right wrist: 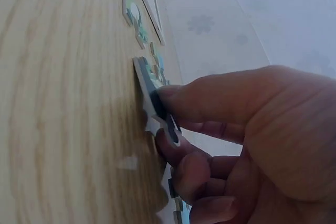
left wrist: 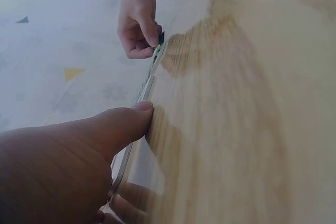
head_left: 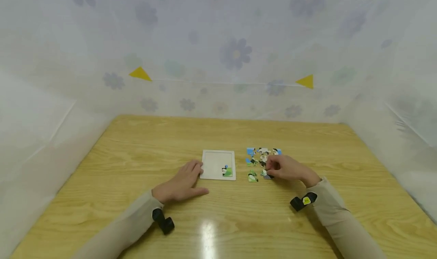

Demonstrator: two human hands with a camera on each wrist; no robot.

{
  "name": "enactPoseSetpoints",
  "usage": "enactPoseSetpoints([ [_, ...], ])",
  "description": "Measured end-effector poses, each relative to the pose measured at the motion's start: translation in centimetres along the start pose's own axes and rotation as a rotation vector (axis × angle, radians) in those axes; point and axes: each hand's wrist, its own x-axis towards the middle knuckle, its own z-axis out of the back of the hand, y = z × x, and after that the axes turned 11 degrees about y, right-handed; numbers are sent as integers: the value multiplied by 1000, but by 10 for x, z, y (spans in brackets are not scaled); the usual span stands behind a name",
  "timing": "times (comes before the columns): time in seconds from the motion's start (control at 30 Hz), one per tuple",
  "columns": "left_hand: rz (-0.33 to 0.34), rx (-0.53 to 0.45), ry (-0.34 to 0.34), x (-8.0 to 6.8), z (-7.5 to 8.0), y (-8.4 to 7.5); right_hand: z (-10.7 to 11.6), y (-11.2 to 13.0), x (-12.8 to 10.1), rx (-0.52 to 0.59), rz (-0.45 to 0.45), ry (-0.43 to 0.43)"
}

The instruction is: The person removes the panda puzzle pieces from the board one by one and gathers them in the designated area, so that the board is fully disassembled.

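Note:
My right hand (head_left: pixel 288 169) pinches a jigsaw puzzle piece (right wrist: pixel 149 88) between thumb and fingers. The right wrist view shows this dark and green piece tilted, one edge close over the table. Just left of that hand lies a green piece (head_left: pixel 252 177); more loose pieces (head_left: pixel 263 151) with panda and blue parts lie in rows behind it. My left hand (head_left: pixel 182 180) rests at the left side of a square white puzzle tray (head_left: pixel 212 164), fingertips on its rim and thumb stretched out. One panda-and-green piece (head_left: pixel 227 171) sits in the tray's near right corner.
The wooden table (head_left: pixel 164 137) carries everything. Pale flowered sheeting (head_left: pixel 218 43) stands around its back and sides, with two yellow triangles (head_left: pixel 306 81) on the back. Black wrist cameras (head_left: pixel 164 222) are strapped over both sleeves.

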Motion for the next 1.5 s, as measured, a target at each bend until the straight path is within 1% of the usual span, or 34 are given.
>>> enactPoseSetpoints([
  [0.13, -5, -4, 5, 1, 3, -1, -1, -1, 1, -36, -13, -7],
  [0.37, 15, -22, 12, -1, 3, -3, -3, 0, 3, -159, 31, -51],
  [0.5, 14, -19, 10, -1, 2, -2, -3, 3, 3, -170, 15, -58],
  [0.67, 6, -14, 9, 0, 3, -4, -2, 7, 6, -135, 20, -83],
  [0.8, 5, -11, 2, -1, 5, -5, -3, 11, 13, -125, 45, -88],
  [0.97, 12, -14, 5, -1, 4, -4, -8, 18, 25, -123, 77, -62],
  [1.07, 14, -15, 9, -1, 2, -2, -12, 24, 32, -153, 94, -54],
  [1.23, 10, 0, 1, 0, 0, 1, -15, 39, 47, -161, 122, -52],
  [1.5, 9, 10, 2, 0, 1, -1, -21, 52, 69, -178, 146, -33],
])
